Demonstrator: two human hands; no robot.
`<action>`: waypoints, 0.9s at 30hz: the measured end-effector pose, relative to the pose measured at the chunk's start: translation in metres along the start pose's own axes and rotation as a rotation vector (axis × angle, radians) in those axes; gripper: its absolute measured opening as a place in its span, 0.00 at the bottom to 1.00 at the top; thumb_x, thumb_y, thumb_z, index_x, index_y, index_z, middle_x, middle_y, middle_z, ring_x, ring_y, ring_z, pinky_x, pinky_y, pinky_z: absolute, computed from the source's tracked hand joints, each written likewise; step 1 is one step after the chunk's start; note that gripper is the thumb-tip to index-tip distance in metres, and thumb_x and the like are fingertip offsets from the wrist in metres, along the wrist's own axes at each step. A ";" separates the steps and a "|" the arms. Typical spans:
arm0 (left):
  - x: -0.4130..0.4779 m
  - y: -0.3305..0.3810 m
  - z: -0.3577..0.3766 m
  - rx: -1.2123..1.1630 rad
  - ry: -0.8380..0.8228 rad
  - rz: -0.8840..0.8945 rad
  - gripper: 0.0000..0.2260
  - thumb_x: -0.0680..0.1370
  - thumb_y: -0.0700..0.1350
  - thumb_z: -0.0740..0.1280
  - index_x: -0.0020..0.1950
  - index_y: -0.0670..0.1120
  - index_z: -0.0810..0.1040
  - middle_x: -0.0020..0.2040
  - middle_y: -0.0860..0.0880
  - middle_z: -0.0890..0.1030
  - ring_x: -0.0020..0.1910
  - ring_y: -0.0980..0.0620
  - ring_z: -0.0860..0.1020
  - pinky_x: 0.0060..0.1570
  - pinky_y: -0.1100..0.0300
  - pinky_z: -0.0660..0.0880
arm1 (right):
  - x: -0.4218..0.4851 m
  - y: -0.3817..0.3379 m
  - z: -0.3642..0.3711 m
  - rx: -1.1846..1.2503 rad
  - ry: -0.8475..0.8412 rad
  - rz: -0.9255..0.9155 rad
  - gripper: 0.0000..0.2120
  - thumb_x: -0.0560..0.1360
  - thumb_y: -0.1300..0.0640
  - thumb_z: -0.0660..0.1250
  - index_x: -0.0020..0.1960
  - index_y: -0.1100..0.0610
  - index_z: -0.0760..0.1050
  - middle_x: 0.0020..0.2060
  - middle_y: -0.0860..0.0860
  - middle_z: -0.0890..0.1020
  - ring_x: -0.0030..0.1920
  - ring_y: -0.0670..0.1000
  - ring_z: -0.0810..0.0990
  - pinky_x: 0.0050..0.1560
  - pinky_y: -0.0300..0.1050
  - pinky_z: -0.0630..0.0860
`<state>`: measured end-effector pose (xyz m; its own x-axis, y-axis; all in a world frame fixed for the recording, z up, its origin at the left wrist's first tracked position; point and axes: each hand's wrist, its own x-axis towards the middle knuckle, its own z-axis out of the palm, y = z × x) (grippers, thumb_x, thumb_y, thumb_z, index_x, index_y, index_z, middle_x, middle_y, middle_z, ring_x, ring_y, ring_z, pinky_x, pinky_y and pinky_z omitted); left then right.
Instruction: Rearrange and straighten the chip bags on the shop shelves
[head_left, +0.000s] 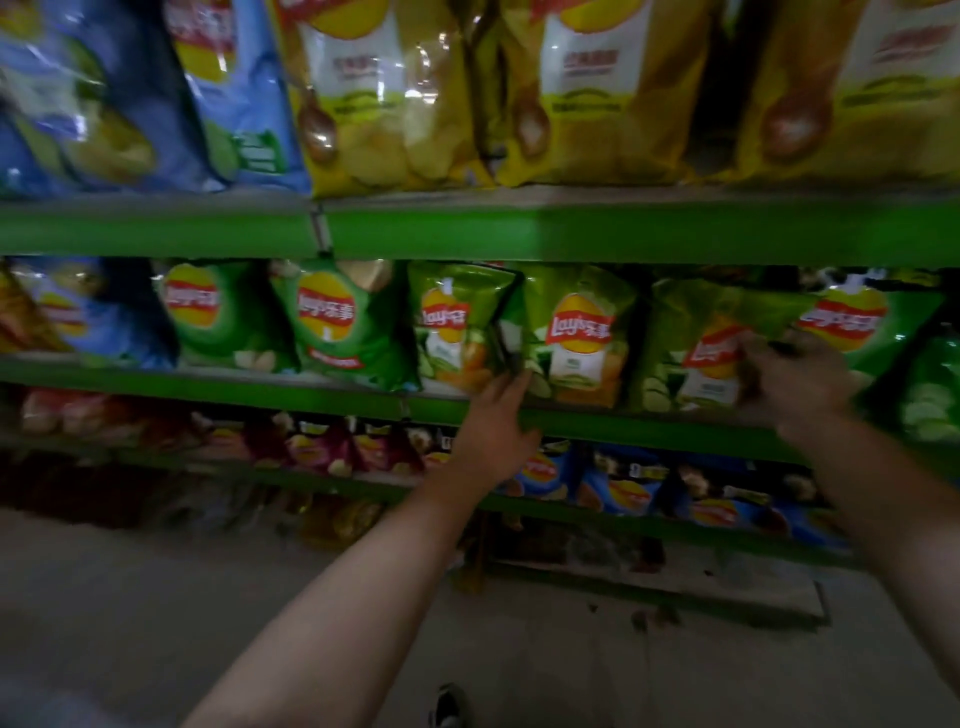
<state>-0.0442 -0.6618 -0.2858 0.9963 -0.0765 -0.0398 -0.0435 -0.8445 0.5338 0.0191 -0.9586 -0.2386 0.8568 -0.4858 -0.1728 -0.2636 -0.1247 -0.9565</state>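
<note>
Mid-frame: left hand (493, 415) fingers loosely spread, nudging cucumber Lay's bag (576, 338) base upright; right hand (795, 379) pinches neighbouring cucumber bag (696, 348) to square it.

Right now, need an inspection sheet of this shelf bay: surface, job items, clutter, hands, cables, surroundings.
Surface: middle green shelf, fully stocked.
Job's things: green chip bags in a row, several tilted; light-green bag between the hands.
Clutter: debris specks on the floor.
Grippers: left hand at the shelf edge, fingers on a bag's lower corner; right hand on a bag, grip unclear.
Cables: nothing seen.
Surroundings: yellow bags above, blue bags below.
</note>
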 end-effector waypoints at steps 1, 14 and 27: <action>0.000 0.001 0.000 -0.008 -0.009 -0.008 0.34 0.76 0.49 0.67 0.79 0.51 0.55 0.78 0.45 0.57 0.76 0.43 0.56 0.71 0.50 0.61 | 0.000 0.000 0.000 -0.020 0.014 -0.003 0.12 0.74 0.50 0.73 0.37 0.48 0.71 0.48 0.54 0.82 0.52 0.59 0.82 0.55 0.62 0.79; -0.006 -0.012 -0.021 -0.115 0.004 0.036 0.33 0.76 0.46 0.68 0.78 0.51 0.57 0.75 0.45 0.63 0.71 0.43 0.65 0.67 0.50 0.69 | -0.041 0.014 0.024 -0.057 0.228 -0.281 0.31 0.76 0.49 0.66 0.75 0.57 0.61 0.70 0.59 0.70 0.68 0.58 0.70 0.69 0.48 0.67; -0.011 -0.023 -0.059 -0.113 0.203 0.176 0.30 0.75 0.43 0.68 0.76 0.48 0.64 0.71 0.45 0.69 0.65 0.45 0.73 0.61 0.56 0.73 | -0.084 -0.005 0.059 -0.428 0.131 -0.708 0.27 0.74 0.60 0.71 0.70 0.67 0.68 0.71 0.67 0.66 0.71 0.68 0.64 0.70 0.64 0.64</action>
